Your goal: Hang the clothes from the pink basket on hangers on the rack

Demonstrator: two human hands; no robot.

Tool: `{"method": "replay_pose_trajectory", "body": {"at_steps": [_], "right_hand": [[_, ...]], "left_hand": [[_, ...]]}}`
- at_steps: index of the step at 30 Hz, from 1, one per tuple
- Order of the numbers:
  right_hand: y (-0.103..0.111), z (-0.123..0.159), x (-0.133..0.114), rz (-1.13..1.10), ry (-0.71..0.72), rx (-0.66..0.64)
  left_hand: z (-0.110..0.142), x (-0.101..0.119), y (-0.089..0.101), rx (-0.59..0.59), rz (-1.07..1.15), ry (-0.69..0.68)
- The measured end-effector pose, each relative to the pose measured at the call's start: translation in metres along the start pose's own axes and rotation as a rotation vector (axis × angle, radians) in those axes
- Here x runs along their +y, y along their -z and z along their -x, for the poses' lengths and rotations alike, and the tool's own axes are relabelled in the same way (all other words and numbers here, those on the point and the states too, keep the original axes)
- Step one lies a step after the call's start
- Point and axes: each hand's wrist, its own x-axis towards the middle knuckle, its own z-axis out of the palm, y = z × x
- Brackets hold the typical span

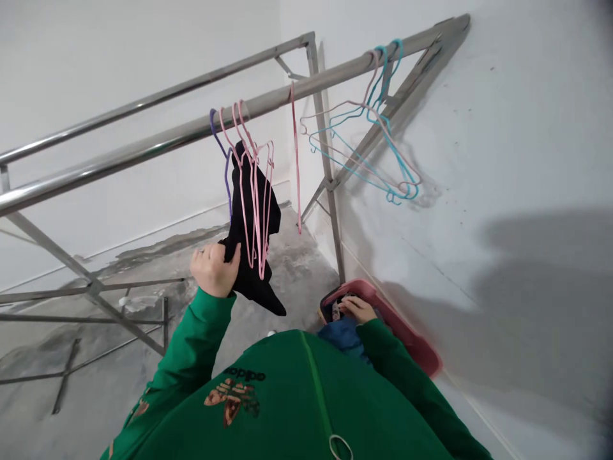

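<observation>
My left hand (pixel 213 268) is raised and closed on a black garment (pixel 251 217). The garment hangs among several pink wire hangers (pixel 256 191) and a purple hanger (pixel 224 156) hooked on the steel drying rail (pixel 158 144). My right hand (pixel 358 310) reaches down into a pink laundry basket (pixel 412 342) on the floor. Its fingers rest on the dark clothes there and curl slightly. A blue garment (pixel 345 333) lies at the basket's near end. Both arms are in green sleeves.
More pink and blue hangers (pixel 378 153) hang empty further right on the rail, near the white wall (pixel 502 160). A second rail (pixel 158 99) runs behind. The rack's legs and cross bars (pixel 96 294) stand on a stained concrete floor (pixel 297 262).
</observation>
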Motion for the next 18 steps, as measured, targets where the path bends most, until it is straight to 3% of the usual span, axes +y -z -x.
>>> {"method": "replay_pose_trajectory", "body": {"at_steps": [4,9,11,13,16,18], "right_hand": [[-0.004,-0.009,0.000,0.034,-0.007,-0.025],[-0.014,-0.011,-0.009,0.104,0.025,-0.120],[-0.024,-0.006,-0.016,0.123,0.040,-0.187],[-0.040,0.004,-0.027,0.186,0.112,-0.332],[-0.074,0.026,-0.047,0.370,0.427,-0.609],[-0.100,0.043,-0.063,0.456,0.656,-0.682]], "left_hand": [[0.033,-0.004,0.007,0.019,-0.148,-0.246],[0.088,-0.011,0.007,-0.122,-0.091,-0.228],[0.105,-0.010,0.002,-0.205,0.067,-0.135],[0.113,-0.003,-0.004,-0.308,0.302,0.047],[0.108,0.022,-0.009,-0.489,0.675,0.347],[0.097,0.044,-0.007,-0.623,0.918,0.444]]}}
